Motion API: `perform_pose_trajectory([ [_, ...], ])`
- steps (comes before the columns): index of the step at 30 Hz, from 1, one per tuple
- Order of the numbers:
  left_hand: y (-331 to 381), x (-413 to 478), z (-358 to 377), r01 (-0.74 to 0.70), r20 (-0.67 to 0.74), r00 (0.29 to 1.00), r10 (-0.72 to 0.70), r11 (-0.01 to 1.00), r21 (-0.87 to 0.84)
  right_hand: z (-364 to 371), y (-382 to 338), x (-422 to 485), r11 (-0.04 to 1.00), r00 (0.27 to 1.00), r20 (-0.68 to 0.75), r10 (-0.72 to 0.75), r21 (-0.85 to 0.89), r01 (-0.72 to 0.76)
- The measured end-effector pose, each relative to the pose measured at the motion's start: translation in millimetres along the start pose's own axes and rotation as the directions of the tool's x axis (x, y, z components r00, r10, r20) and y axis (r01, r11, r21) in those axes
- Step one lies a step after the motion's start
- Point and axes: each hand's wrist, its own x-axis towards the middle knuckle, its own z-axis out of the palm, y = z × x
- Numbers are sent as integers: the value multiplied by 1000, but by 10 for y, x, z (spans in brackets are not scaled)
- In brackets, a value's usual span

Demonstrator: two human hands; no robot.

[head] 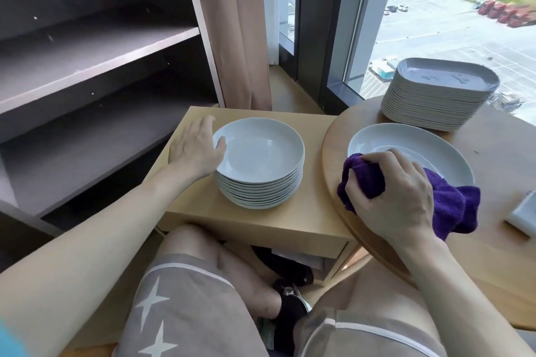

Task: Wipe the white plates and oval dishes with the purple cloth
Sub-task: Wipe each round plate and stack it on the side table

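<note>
Purple cloth [455, 206]: bunched up and lying over the near rim of the single plate [414, 145] on the round table [493, 264], with its loose end trailing onto the wood
Right hand [391, 197]: fingers curled tightly round the cloth, pressing the wad down on the plate's near edge
Left hand [193, 148]: fingers straight and relaxed, holding nothing; the thumb touches the rim of the top plate of the plate stack [261, 153]
Plate stack: a tidy pile of white plates on the low side table [261, 223], just left of the round table
Oval dishes [420, 107]: a tall pile at the far edge of the round table, beside the window [449, 23], well apart from both hands
Step in hand: by my reading, wiping the single plate, with the other hand readied at the pile
Next move: probably sweeping the cloth round the plate's bowl and far rim while keeping it from sliding; the plate lies close to the table's left edge, so pressure should go downward, not outward
In the way: little; a white object [522, 211] sits at the right edge near the cloth's tail, and I cannot tell what it is
Around: a dark shelf unit [87, 66] on the left and a beige curtain [232, 23] behind the side table
</note>
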Motion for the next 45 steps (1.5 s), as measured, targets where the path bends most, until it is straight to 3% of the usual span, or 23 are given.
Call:
perform_pose_trajectory([
  [3,287,-50,-88,-173,-114,981,160,979,-111,-31,39,36,999,999,-13,38,1,-38],
  [8,1082,-274,-130,-405,-65,907,416,822,-400,-16,88,56,998,997,-31,66,2,-66],
  [11,1543,-418,-45,-444,-52,870,490,735,-512,-52,181,95,992,985,-112,128,-9,-130],
  [15,1974,-493,123,-348,14,888,459,693,-631,-201,392,197,965,948,-185,257,-6,-263],
  [18,2142,-470,297,-258,78,904,420,682,-684,-287,541,247,912,906,-159,393,-56,-406],
  [20,2202,-452,405,-194,112,909,402,645,-739,-321,619,258,897,906,-99,411,-133,-422],
  [24,2258,-430,547,-10,201,913,356,511,-860,-381,774,275,872,892,139,430,-322,-370],
  [28,2201,-467,749,27,221,869,443,403,-915,-414,871,297,873,856,301,420,-394,-289],
  [37,2295,-527,883,22,99,922,374,206,-978,-61,504,293,935,826,483,290,-327,-137],
  [45,2303,-545,973,12,61,947,316,155,-988,234,634,558,946,839,512,184,-324,-9],
])
